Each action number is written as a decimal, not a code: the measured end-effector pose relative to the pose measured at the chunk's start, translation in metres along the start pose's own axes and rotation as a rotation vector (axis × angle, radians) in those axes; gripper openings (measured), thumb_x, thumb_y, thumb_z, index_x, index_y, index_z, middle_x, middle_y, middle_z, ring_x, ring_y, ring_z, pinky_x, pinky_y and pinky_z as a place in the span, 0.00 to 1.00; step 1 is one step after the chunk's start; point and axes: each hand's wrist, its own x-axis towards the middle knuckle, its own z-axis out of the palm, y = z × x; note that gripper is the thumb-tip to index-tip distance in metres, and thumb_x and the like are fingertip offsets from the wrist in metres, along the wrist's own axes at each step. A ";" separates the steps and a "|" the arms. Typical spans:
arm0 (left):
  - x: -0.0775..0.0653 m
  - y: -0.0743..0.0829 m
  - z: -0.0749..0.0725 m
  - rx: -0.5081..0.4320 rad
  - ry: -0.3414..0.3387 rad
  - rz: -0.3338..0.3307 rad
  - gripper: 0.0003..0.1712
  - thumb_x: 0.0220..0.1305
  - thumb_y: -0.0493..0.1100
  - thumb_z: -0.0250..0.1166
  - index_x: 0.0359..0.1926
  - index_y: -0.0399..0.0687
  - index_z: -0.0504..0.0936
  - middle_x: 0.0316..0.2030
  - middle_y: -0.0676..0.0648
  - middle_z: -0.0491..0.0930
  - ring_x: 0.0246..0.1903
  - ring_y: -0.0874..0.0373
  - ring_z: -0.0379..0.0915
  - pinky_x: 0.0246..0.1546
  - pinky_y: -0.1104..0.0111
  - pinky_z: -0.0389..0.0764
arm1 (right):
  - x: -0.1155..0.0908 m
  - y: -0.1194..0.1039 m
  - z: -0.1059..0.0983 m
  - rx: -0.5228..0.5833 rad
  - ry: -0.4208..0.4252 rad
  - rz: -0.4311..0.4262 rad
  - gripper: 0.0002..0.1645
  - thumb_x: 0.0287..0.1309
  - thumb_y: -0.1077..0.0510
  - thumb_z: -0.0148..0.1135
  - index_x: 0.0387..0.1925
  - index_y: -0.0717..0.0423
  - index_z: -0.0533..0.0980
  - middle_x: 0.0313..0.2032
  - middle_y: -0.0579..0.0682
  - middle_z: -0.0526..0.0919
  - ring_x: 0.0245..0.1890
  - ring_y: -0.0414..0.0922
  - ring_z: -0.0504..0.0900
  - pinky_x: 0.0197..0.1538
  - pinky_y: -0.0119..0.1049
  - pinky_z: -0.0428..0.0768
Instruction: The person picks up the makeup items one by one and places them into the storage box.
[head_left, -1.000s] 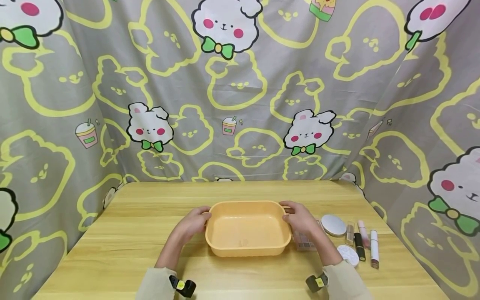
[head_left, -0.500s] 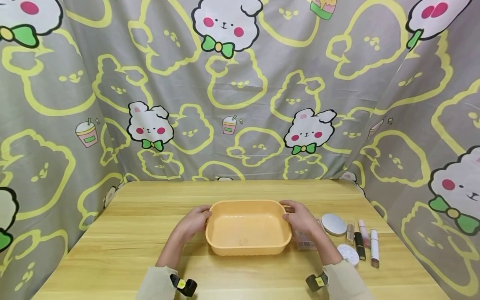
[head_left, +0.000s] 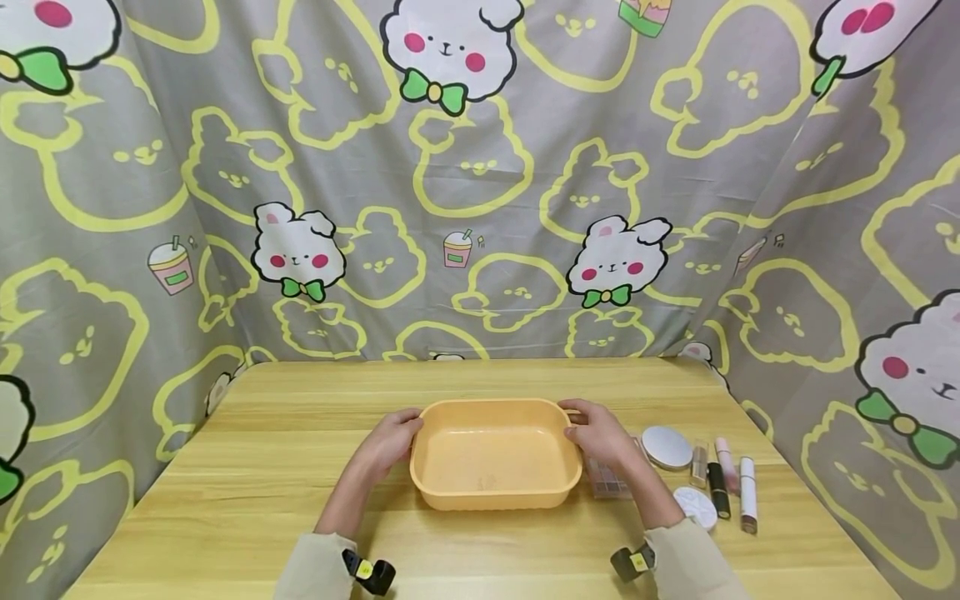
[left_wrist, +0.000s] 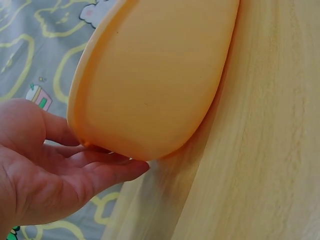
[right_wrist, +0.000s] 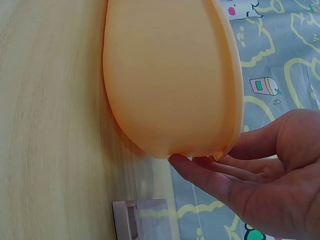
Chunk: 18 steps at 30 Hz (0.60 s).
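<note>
The tub [head_left: 491,457] is gripped, not yet released: left hand [head_left: 392,440] at nine o'clock, right hand [head_left: 602,437] at three, fingers curled (cosmetics [head_left: 699,468] outside).

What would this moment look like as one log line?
left hand: holds basin's left end; right hand: holds its right end; makeup: on table, right of basin
</note>
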 end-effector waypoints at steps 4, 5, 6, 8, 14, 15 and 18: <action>0.000 0.000 0.000 0.011 0.005 0.003 0.23 0.78 0.40 0.49 0.66 0.31 0.72 0.55 0.33 0.80 0.52 0.44 0.81 0.50 0.53 0.84 | -0.001 0.000 0.000 0.003 -0.001 -0.003 0.30 0.67 0.69 0.53 0.70 0.67 0.67 0.64 0.74 0.72 0.64 0.66 0.75 0.55 0.50 0.84; 0.000 0.000 0.000 0.014 0.007 0.007 0.23 0.78 0.40 0.49 0.67 0.30 0.72 0.56 0.33 0.80 0.52 0.43 0.81 0.50 0.53 0.84 | -0.001 0.000 0.000 0.001 -0.002 -0.006 0.30 0.66 0.69 0.54 0.69 0.67 0.67 0.64 0.74 0.72 0.64 0.66 0.75 0.54 0.50 0.84; 0.000 0.000 0.000 0.019 0.010 0.011 0.23 0.78 0.40 0.49 0.67 0.31 0.72 0.55 0.32 0.80 0.51 0.43 0.81 0.49 0.53 0.84 | -0.001 0.000 0.000 0.000 -0.003 -0.007 0.30 0.66 0.69 0.54 0.70 0.67 0.67 0.64 0.74 0.72 0.64 0.66 0.75 0.54 0.50 0.84; 0.000 0.001 0.001 0.023 0.020 0.019 0.23 0.78 0.40 0.49 0.66 0.30 0.73 0.54 0.32 0.80 0.50 0.44 0.82 0.46 0.53 0.85 | -0.001 0.000 -0.001 -0.001 -0.003 -0.008 0.30 0.67 0.69 0.54 0.70 0.67 0.67 0.65 0.74 0.72 0.64 0.66 0.75 0.53 0.49 0.84; 0.000 0.000 0.002 0.024 0.030 0.018 0.23 0.78 0.40 0.50 0.65 0.32 0.74 0.53 0.32 0.81 0.47 0.45 0.82 0.43 0.55 0.85 | -0.003 0.000 -0.002 0.003 0.000 -0.004 0.30 0.67 0.69 0.54 0.70 0.66 0.67 0.65 0.73 0.72 0.62 0.66 0.76 0.51 0.48 0.86; 0.001 -0.001 0.002 0.025 0.029 0.017 0.23 0.78 0.40 0.50 0.65 0.31 0.74 0.53 0.32 0.81 0.48 0.45 0.82 0.44 0.55 0.85 | -0.003 0.000 -0.001 0.005 0.000 -0.004 0.30 0.67 0.69 0.54 0.70 0.66 0.67 0.64 0.73 0.72 0.62 0.66 0.77 0.50 0.48 0.86; 0.001 -0.002 0.001 0.018 0.031 0.005 0.22 0.78 0.40 0.50 0.65 0.32 0.74 0.54 0.33 0.81 0.48 0.45 0.82 0.45 0.55 0.85 | -0.003 0.001 0.000 0.013 0.003 -0.002 0.30 0.67 0.69 0.54 0.69 0.66 0.68 0.64 0.73 0.73 0.61 0.65 0.77 0.50 0.48 0.86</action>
